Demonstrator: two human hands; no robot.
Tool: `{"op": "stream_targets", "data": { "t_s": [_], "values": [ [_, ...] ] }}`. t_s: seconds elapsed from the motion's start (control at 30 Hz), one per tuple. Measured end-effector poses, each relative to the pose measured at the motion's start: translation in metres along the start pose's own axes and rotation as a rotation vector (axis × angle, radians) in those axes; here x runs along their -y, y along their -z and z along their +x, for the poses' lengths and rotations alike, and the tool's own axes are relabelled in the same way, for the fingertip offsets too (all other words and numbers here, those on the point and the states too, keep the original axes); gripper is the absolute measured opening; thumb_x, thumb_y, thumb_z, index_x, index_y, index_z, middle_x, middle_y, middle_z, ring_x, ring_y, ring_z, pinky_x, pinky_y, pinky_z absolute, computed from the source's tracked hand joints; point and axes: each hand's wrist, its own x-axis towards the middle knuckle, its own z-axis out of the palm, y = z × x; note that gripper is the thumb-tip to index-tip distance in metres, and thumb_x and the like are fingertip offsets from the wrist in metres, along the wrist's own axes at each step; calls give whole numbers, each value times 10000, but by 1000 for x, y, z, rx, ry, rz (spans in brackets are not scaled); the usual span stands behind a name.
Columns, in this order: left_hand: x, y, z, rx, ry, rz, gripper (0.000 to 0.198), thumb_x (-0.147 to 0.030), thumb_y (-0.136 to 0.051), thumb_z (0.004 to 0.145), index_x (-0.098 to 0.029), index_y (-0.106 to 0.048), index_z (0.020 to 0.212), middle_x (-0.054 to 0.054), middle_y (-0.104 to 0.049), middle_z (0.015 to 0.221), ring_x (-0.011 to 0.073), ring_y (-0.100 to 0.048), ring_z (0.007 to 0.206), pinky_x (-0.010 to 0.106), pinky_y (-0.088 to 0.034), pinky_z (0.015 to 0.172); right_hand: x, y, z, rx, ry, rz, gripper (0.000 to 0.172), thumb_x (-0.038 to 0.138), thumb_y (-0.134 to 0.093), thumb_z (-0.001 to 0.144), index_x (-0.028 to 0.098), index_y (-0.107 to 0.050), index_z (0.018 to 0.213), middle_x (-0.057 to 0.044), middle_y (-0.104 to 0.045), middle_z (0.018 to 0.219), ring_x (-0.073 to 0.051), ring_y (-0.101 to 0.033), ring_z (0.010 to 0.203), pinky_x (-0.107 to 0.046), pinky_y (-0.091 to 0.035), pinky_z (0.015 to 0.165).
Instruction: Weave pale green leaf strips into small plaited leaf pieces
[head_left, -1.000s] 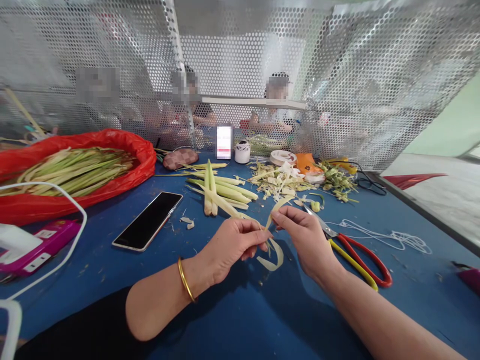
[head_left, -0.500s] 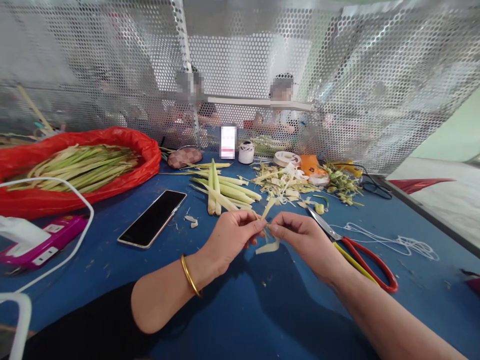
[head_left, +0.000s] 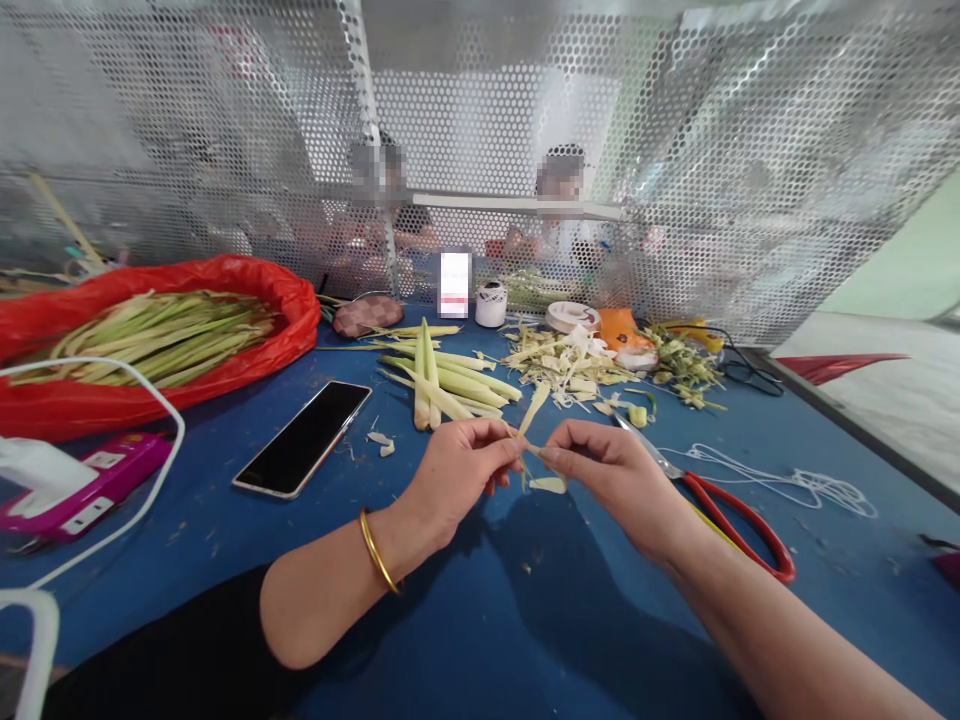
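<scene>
Between my two hands are pale plant strips [head_left: 533,410], pinched low down, with one piece sticking up and another hanging below. My left hand [head_left: 472,467], with a gold bangle on its wrist, grips them between thumb and fingertips. Just to the right, my right hand [head_left: 604,470] pinches an end of the strips. Behind the left hand lie pale green leaf pieces [head_left: 457,380], two of them crossed upright in front. Red-handled scissors [head_left: 739,520] rest beside my right forearm, which partly covers them and a yellow tool.
At left are a red bag [head_left: 296,335] of long green stalks, a purple power strip [head_left: 112,480] with a white cable, and a phone [head_left: 304,440]. Trimmings [head_left: 562,360], a tape roll [head_left: 572,317] and white string [head_left: 795,485] lie right. People sit behind the perforated screen [head_left: 480,120].
My right hand has moved slightly right, away from the left, widening the gap between the fingertips. The hanging strip piece has shifted right and turned.
</scene>
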Motion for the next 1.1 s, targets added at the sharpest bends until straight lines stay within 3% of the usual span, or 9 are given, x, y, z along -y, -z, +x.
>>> {"op": "stream_targets", "data": {
  "t_s": [0.3, 0.47, 0.57, 0.73, 0.9, 1.1],
  "values": [
    [5, 3, 5, 27, 51, -119, 180, -308, -714, 709, -150, -642, 664, -14, -594, 594, 67, -468, 487, 206, -356, 480, -1, 2, 1, -72, 58, -186, 239, 357, -595, 809, 189, -581, 640, 19, -531, 594, -130, -430, 585, -260, -334, 544],
    [-1, 4, 3, 29, 176, -337, 203, -336, -620, 802, -147, -645, 731, 16, -629, 637, 91, -526, 524, 224, -409, 530, -2, 1, 2, -98, 56, -249, 258, 381, -555, 842, 198, -592, 665, -8, -624, 606, -154, -522, 587, -275, -371, 562],
    [-3, 4, 2, 29, 214, -330, 230, -361, -609, 812, -144, -649, 744, 24, -640, 651, 96, -536, 532, 226, -412, 537, -2, 0, 1, -109, 70, -258, 250, 378, -553, 846, 203, -587, 671, 3, -608, 585, -151, -521, 567, -272, -370, 551],
    [0, 2, 2, 25, 120, -204, 190, -316, -723, 718, -142, -661, 675, 3, -625, 626, 75, -506, 531, 212, -399, 541, -2, 0, 0, -134, 113, -304, 228, 352, -557, 850, 209, -586, 676, 16, -579, 575, -150, -517, 568, -270, -367, 542],
    [0, 0, 2, -49, 60, -158, 164, -291, -717, 721, -153, -677, 641, 9, -655, 612, 91, -557, 569, 229, -447, 615, -3, 2, 0, -149, 181, -429, 238, 323, -537, 873, 214, -566, 664, 21, -551, 574, -147, -501, 564, -274, -365, 553],
    [-2, 0, 0, -20, 132, -302, 207, -349, -717, 746, -147, -715, 791, 55, -733, 779, 145, -660, 744, 282, -492, 786, 1, -4, -8, -418, 485, -540, 117, 299, -541, 895, 224, -625, 864, -67, -629, 896, -221, -577, 852, -334, -416, 753]
  ]
}}
